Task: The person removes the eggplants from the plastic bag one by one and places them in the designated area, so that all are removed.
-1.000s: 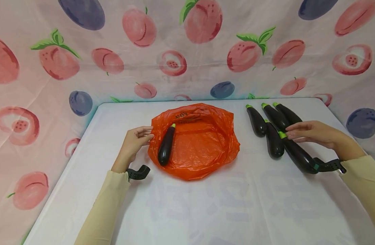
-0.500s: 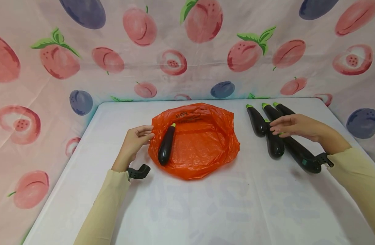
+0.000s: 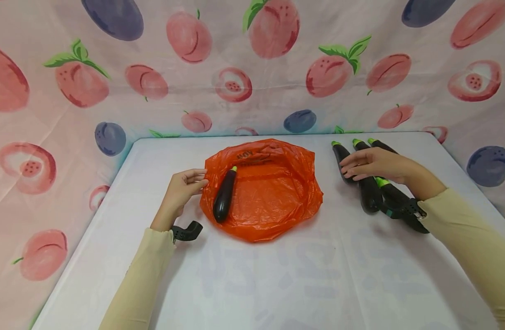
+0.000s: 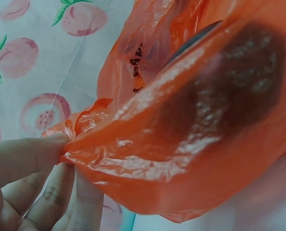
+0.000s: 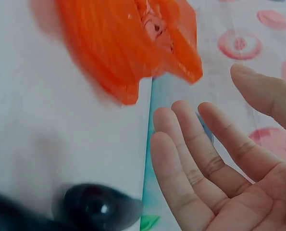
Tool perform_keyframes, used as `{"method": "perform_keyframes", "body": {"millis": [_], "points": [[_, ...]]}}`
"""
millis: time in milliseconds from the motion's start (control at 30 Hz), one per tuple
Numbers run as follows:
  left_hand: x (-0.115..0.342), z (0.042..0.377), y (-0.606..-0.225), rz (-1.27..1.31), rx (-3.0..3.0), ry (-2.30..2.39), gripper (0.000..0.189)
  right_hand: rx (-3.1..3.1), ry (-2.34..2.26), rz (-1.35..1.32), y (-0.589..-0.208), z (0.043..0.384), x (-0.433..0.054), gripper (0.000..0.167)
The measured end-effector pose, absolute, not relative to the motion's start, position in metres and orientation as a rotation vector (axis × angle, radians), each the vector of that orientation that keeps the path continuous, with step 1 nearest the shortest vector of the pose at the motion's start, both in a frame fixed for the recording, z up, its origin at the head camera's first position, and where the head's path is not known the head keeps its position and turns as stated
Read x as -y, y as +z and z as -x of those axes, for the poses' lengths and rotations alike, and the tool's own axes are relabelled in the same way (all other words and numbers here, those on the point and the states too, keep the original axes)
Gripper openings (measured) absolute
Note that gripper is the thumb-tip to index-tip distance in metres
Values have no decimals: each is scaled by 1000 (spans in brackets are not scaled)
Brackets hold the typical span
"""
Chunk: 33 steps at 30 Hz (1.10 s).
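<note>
An orange plastic bag (image 3: 273, 197) lies spread on the table with its mouth facing up. One dark eggplant (image 3: 224, 197) rests inside it at the left. My left hand (image 3: 181, 192) pinches the bag's left rim between thumb and fingers, as the left wrist view shows. On the right, several eggplants with green stem ends lie close together, among them a left one (image 3: 339, 153) and a front one (image 3: 371, 199). Over them is my right hand (image 3: 376, 166), fingers loosely extended and holding nothing in the right wrist view. It partly hides the eggplants beneath.
A white-covered table (image 3: 277, 284) bears everything. Behind it hangs a fruit-print cloth (image 3: 252, 68), which also runs down the left side. Black straps (image 3: 187, 231) sit on both wrists.
My right hand has moved left across the eggplants, from the rear right ones toward the leftmost one. The left hand and the bag have stayed in place.
</note>
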<state>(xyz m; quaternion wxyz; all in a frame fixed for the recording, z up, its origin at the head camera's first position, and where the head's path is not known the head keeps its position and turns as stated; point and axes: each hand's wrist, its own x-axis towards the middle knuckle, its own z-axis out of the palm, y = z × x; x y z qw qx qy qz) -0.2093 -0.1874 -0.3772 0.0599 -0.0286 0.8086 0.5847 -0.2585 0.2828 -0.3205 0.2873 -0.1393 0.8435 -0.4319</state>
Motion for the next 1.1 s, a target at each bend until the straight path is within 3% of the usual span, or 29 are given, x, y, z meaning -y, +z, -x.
{"method": "perform_keyframes", "body": {"millis": [1100], "points": [[189,210,-376,108,-2461,1739,37,-2149,-1121,617,-311,274,-196,43]]}}
